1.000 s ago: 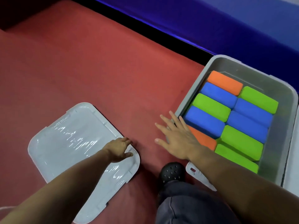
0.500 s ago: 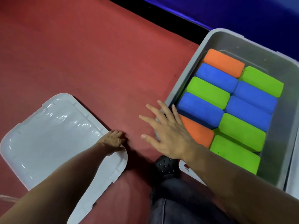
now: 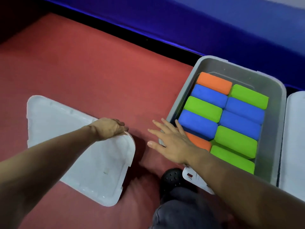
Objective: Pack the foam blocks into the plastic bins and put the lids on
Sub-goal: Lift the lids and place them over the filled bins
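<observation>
Your biggest risk is the lid (image 3: 92, 156): it lies flat on the red floor (image 3: 85, 68) well apart from the grey bin (image 3: 279, 129), and your left hand (image 3: 109, 128) curls over only one corner, fingers seemingly hooked under the rim though blur hides them, so lifting could let it swing or slip. The bin holds orange, blue and green foam blocks (image 3: 222, 119) in two tight rows, and your right hand (image 3: 171, 141) hovers spread, holding nothing, over its near corner.
</observation>
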The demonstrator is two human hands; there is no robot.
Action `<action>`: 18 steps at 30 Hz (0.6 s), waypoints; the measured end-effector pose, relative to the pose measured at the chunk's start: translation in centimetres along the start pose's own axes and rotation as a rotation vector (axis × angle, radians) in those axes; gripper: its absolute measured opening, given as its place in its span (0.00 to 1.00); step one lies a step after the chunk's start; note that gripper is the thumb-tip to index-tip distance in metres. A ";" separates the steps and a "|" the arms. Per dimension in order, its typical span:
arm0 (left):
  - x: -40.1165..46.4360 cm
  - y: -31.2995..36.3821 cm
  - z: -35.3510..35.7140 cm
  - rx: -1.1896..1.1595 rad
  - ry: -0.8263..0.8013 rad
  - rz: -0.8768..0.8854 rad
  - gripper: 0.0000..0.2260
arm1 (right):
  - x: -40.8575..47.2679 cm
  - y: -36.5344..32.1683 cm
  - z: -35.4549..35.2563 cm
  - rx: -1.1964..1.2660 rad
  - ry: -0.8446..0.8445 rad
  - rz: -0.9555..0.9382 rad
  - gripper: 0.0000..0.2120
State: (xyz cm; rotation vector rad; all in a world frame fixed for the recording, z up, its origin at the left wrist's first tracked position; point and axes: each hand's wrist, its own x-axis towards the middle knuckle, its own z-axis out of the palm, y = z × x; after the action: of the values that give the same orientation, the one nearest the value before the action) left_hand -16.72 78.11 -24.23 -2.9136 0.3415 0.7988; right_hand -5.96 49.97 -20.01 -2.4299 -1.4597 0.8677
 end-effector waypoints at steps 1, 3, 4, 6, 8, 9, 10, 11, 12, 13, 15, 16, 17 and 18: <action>-0.5 -0.3 -2.2 0.023 0.003 -0.014 0.15 | -0.3 -0.2 -0.7 0.034 0.019 0.020 0.31; -1.9 -1.2 -6.3 0.057 0.078 -0.049 0.13 | -1.0 -0.8 -2.5 0.077 0.068 0.051 0.29; -2.6 -1.6 -8.2 0.046 0.142 -0.059 0.12 | -1.5 -1.1 -3.4 0.093 0.096 0.064 0.29; -4.1 -2.1 -12.2 0.050 0.241 -0.043 0.08 | -2.7 -2.0 -5.5 0.130 0.163 0.086 0.28; -5.7 -1.9 -16.5 0.038 0.281 -0.023 0.05 | -3.9 -2.9 -7.7 0.201 0.223 0.108 0.28; -6.4 -1.7 -18.6 0.023 0.309 0.006 0.09 | -4.5 -3.3 -8.8 0.239 0.256 0.114 0.28; -7.2 -1.3 -20.8 0.024 0.359 0.045 0.14 | -5.1 -3.8 -10.0 0.272 0.302 0.113 0.28; -7.8 -0.9 -22.5 0.022 0.398 0.075 0.19 | -5.8 -4.1 -10.9 0.308 0.352 0.112 0.27; -8.7 0.0 -24.7 0.035 0.447 0.100 0.21 | -7.0 -4.5 -12.3 0.343 0.408 0.109 0.27; -9.1 0.6 -26.2 0.051 0.485 0.107 0.23 | -7.6 -4.9 -13.2 0.377 0.434 0.107 0.27; -9.8 1.9 -29.0 0.115 0.606 0.125 0.26 | -9.2 -5.5 -14.9 0.452 0.467 0.115 0.27; -10.4 3.2 -30.6 0.159 0.663 0.145 0.28 | -10.4 -5.8 -15.8 0.499 0.479 0.138 0.27; -10.9 4.3 -32.2 0.203 0.713 0.161 0.30 | -11.6 -6.1 -16.7 0.552 0.497 0.164 0.27; -11.4 5.2 -33.7 0.247 0.769 0.179 0.31 | -12.8 -6.1 -17.7 0.606 0.522 0.184 0.26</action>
State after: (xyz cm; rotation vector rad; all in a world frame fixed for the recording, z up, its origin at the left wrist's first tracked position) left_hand -11.00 69.96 10.35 -2.8399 0.7006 -0.3738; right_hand -5.08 44.67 1.99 -2.1067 -0.6735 0.5324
